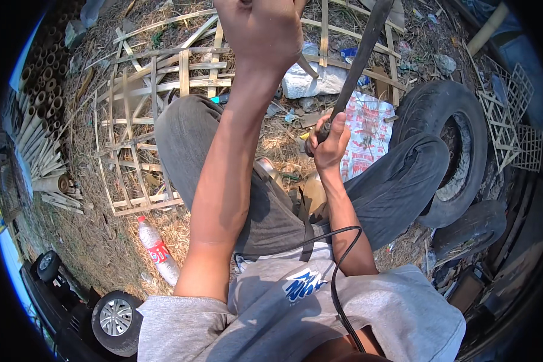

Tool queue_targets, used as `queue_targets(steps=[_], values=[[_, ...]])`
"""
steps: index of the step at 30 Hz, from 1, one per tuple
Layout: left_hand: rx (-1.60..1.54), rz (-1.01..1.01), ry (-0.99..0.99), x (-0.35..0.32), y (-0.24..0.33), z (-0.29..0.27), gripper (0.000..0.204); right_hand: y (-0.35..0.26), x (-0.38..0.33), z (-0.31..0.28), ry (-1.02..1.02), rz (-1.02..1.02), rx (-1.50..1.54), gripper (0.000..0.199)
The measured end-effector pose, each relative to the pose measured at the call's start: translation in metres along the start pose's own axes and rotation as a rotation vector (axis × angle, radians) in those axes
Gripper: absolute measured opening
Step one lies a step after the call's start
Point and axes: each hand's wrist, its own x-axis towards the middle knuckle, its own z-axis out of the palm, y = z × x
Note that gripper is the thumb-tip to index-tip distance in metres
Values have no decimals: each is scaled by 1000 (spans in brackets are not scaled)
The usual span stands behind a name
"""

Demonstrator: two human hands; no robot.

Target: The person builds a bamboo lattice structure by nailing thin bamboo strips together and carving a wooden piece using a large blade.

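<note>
My left hand (262,33) is raised at the top edge, curled closed, with its fingers partly cut off by the frame. What it grips is hidden. Beside its wrist shows the end of a thin curved strip (308,66). In my right hand (330,142), the fingers wrap the dark handle of a machete (359,60). Its long dark blade slants up and to the right, past the top edge. Lattices of split bamboo (133,133) lie on the ground beyond my knees, on the left and below my left hand.
A worn tire (476,151) lies by my right knee, near a printed white sack (368,130). A plastic bottle with a red label (157,250) lies at left. Bamboo tubes (42,102) are stacked far left; more lattice (504,114) leans at right. A wheeled black vehicle (54,308) stands lower left.
</note>
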Motion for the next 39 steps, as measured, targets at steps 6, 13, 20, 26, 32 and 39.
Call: queue_targets(steps=[6, 13, 20, 26, 32, 39], values=[[-16, -28, -84, -3, -4, -6, 40, 75, 11, -15, 206, 382, -590, 77], [-19, 11, -72, 3, -2, -21, 41, 17, 17, -3, -26, 15, -96, 71], [-13, -8, -167, 2, -4, -31, 40, 60, 11, -5, 165, 423, -298, 78], [-60, -180, -526, 2, 12, -38, 40, 26, -1, -13, 25, 47, -185, 79], [-49, -121, -625, -10, 12, -1, 44, 41, -13, -7, 234, 554, -37, 77], [24, -226, -546, -13, 18, -5, 46, -19, 5, -19, 228, -65, -81, 74]])
